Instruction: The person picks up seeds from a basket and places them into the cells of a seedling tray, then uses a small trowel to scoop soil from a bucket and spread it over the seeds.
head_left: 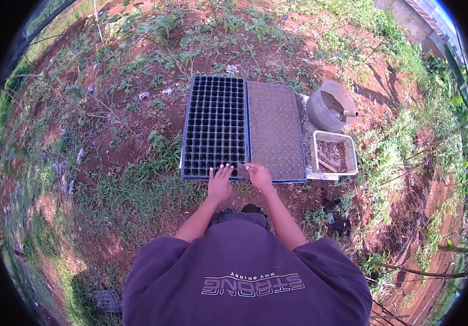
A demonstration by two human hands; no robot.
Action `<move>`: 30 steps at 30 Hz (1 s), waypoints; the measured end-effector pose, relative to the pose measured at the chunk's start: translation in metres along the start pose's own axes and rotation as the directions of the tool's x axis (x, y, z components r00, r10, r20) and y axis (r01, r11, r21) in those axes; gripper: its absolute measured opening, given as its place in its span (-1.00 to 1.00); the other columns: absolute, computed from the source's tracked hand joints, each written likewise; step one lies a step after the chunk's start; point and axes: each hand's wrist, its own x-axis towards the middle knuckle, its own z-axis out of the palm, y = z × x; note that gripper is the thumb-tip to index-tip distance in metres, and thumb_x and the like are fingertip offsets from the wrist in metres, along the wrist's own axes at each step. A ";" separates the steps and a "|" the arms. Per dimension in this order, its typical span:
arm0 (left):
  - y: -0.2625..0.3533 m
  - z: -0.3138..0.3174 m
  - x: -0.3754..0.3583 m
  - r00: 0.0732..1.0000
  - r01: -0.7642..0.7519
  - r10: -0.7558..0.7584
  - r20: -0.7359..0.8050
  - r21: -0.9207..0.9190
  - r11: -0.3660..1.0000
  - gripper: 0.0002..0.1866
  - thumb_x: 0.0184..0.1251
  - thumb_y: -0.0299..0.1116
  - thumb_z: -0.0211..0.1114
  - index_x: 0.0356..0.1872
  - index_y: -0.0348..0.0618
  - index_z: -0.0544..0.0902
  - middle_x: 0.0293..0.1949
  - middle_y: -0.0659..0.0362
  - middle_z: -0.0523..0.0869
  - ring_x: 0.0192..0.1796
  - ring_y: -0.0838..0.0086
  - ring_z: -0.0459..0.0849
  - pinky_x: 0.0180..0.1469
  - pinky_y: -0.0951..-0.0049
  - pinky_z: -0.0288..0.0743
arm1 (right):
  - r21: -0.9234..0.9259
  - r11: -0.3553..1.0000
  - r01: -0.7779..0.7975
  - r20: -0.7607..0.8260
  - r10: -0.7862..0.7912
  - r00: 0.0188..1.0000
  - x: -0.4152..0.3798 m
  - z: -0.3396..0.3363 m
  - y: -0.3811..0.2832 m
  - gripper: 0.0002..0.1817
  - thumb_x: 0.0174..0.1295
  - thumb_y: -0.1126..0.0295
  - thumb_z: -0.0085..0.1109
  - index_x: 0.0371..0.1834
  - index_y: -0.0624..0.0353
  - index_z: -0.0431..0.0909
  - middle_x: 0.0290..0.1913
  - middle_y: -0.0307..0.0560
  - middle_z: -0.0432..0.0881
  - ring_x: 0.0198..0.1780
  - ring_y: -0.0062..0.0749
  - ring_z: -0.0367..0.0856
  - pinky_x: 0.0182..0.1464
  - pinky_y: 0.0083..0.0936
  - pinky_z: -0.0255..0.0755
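A black seedling tray (215, 125) with rows of dark cells lies in front of me. My left hand (220, 183) rests on its near edge, fingers stretched out and apart. At the tray's near right corner, my right hand (259, 177) has its fingers curled and pinched together; whatever they hold is too small to make out. Cells by that corner look brownish, unlike the dark ones farther up. Directly right of it lies a second seedling tray (276, 130), its cells filled level with brown soil.
A round translucent bucket (321, 111) of dark soil, with a handled tool (349, 113) in it, stands at the right. Nearer me, a white rectangular tub (355, 157) holds reddish-brown grains and a stick-like piece (328, 166). Weeds and red earth surround everything.
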 end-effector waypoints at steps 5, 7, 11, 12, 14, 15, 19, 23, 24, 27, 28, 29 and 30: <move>0.001 0.001 0.002 1.000 0.013 -0.013 0.016 0.003 1.000 -0.32 0.19 -0.40 0.10 0.41 0.01 0.23 0.43 0.19 0.27 0.48 0.31 0.17 0.49 -0.09 -0.15 | -0.031 0.999 0.037 -0.021 -0.037 0.999 0.001 -0.002 -0.002 -0.74 0.30 0.22 0.12 -0.08 0.07 0.68 -0.14 0.09 0.69 -0.09 0.02 0.66 -0.03 -0.27 0.52; 0.001 0.002 0.001 1.000 0.021 -0.021 0.018 -0.001 1.000 -0.32 0.19 -0.39 0.10 0.41 0.01 0.23 0.42 0.18 0.28 0.48 0.30 0.17 0.49 -0.10 -0.15 | -0.051 0.998 0.043 -0.005 -0.043 0.999 -0.001 -0.001 -0.001 -0.74 0.30 0.22 0.12 -0.08 0.09 0.68 -0.14 0.09 0.69 -0.09 0.03 0.65 -0.03 -0.26 0.52; 0.001 0.004 0.000 1.000 0.023 -0.023 -0.002 -0.009 1.000 -0.32 0.19 -0.40 0.10 0.41 0.02 0.24 0.42 0.18 0.28 0.48 0.30 0.18 0.48 -0.11 -0.14 | 0.004 0.998 0.067 -0.014 -0.066 0.998 -0.001 -0.001 0.001 -0.74 0.29 0.23 0.12 -0.09 0.08 0.68 -0.14 0.08 0.69 -0.08 0.04 0.65 -0.02 -0.25 0.51; 0.002 0.003 0.000 1.000 0.027 -0.027 -0.006 -0.018 0.999 -0.32 0.18 -0.40 0.10 0.41 0.01 0.24 0.42 0.17 0.28 0.48 0.29 0.18 0.48 -0.11 -0.14 | -0.016 0.997 0.071 -0.013 -0.071 0.997 -0.001 -0.002 0.000 -0.75 0.29 0.24 0.12 -0.09 0.08 0.68 -0.14 0.07 0.69 -0.08 0.03 0.65 -0.01 -0.25 0.51; 0.004 0.001 0.000 0.999 0.031 -0.031 -0.009 -0.028 0.999 -0.32 0.18 -0.40 0.10 0.41 0.01 0.24 0.42 0.17 0.27 0.48 0.29 0.18 0.48 -0.11 -0.13 | -0.036 0.996 0.076 -0.011 -0.077 0.997 -0.001 -0.003 -0.002 -0.75 0.29 0.24 0.12 -0.10 0.08 0.68 -0.14 0.06 0.69 -0.07 0.02 0.65 -0.01 -0.25 0.51; 0.004 0.001 -0.001 0.999 0.033 -0.033 -0.005 -0.030 0.999 -0.32 0.18 -0.40 0.09 0.41 0.00 0.24 0.42 0.17 0.27 0.48 0.28 0.18 0.48 -0.12 -0.13 | -0.046 0.996 0.081 -0.011 -0.082 0.997 -0.002 -0.003 -0.002 -0.76 0.29 0.25 0.12 -0.09 0.08 0.68 -0.13 0.06 0.69 -0.07 0.01 0.65 -0.01 -0.26 0.51; 0.005 0.002 -0.001 0.999 0.038 -0.038 -0.001 -0.017 0.999 -0.33 0.18 -0.40 0.09 0.41 -0.02 0.24 0.42 0.16 0.27 0.48 0.27 0.17 0.48 -0.12 -0.14 | -0.046 0.996 0.077 -0.024 -0.078 0.997 -0.004 0.000 -0.001 -0.76 0.29 0.27 0.13 -0.09 0.08 0.68 -0.12 0.04 0.69 -0.07 -0.01 0.65 -0.01 -0.27 0.52; 0.005 0.001 -0.001 0.999 0.037 -0.037 0.005 -0.015 0.999 -0.33 0.19 -0.39 0.10 0.41 -0.03 0.24 0.43 0.16 0.26 0.48 0.27 0.17 0.48 -0.12 -0.15 | -0.003 0.997 0.076 -0.011 -0.076 0.997 -0.004 -0.001 -0.001 -0.77 0.28 0.28 0.13 -0.10 0.09 0.68 -0.12 0.03 0.69 -0.07 -0.01 0.65 -0.01 -0.28 0.52; 0.006 0.000 -0.002 0.999 0.040 -0.040 0.005 -0.017 0.999 -0.33 0.19 -0.39 0.10 0.41 -0.02 0.24 0.43 0.15 0.26 0.48 0.27 0.17 0.48 -0.12 -0.16 | -0.021 0.997 0.069 -0.014 -0.069 0.998 -0.004 -0.001 -0.001 -0.77 0.28 0.28 0.13 -0.11 0.09 0.69 -0.12 0.03 0.69 -0.08 -0.01 0.65 -0.02 -0.28 0.52; 0.007 -0.001 -0.003 0.999 0.042 -0.042 0.004 -0.021 0.999 -0.33 0.19 -0.39 0.10 0.40 -0.03 0.24 0.42 0.15 0.26 0.48 0.27 0.17 0.48 -0.11 -0.16 | -0.029 0.996 0.079 -0.024 -0.080 0.997 -0.005 -0.002 -0.001 -0.77 0.28 0.27 0.14 -0.12 0.09 0.69 -0.13 0.04 0.69 -0.09 -0.01 0.66 -0.02 -0.28 0.53; 0.007 -0.002 -0.002 0.999 0.041 -0.041 0.002 -0.022 0.999 -0.33 0.18 -0.39 0.10 0.40 -0.03 0.24 0.42 0.15 0.27 0.48 0.27 0.17 0.48 -0.11 -0.15 | -0.018 0.995 0.098 -0.032 -0.098 0.995 -0.004 -0.002 -0.001 -0.77 0.28 0.26 0.14 -0.12 0.09 0.69 -0.14 0.04 0.69 -0.09 -0.01 0.66 -0.03 -0.28 0.53; 0.007 -0.003 -0.001 0.999 0.040 -0.040 -0.001 -0.020 0.999 -0.33 0.18 -0.39 0.10 0.40 -0.03 0.24 0.42 0.15 0.27 0.48 0.27 0.17 0.48 -0.11 -0.15 | -0.018 0.995 0.100 -0.034 -0.100 0.994 -0.004 -0.003 -0.001 -0.77 0.28 0.26 0.14 -0.12 0.09 0.69 -0.14 0.04 0.69 -0.09 -0.01 0.66 -0.03 -0.28 0.53; 0.007 -0.002 0.000 0.999 0.043 -0.043 0.004 -0.017 0.999 -0.33 0.18 -0.39 0.10 0.40 -0.03 0.24 0.42 0.14 0.27 0.48 0.26 0.17 0.48 -0.11 -0.15 | -0.004 0.995 0.099 -0.035 -0.099 0.994 -0.004 -0.004 -0.002 -0.77 0.28 0.26 0.14 -0.11 0.07 0.69 -0.14 0.04 0.69 -0.09 0.00 0.66 -0.03 -0.28 0.53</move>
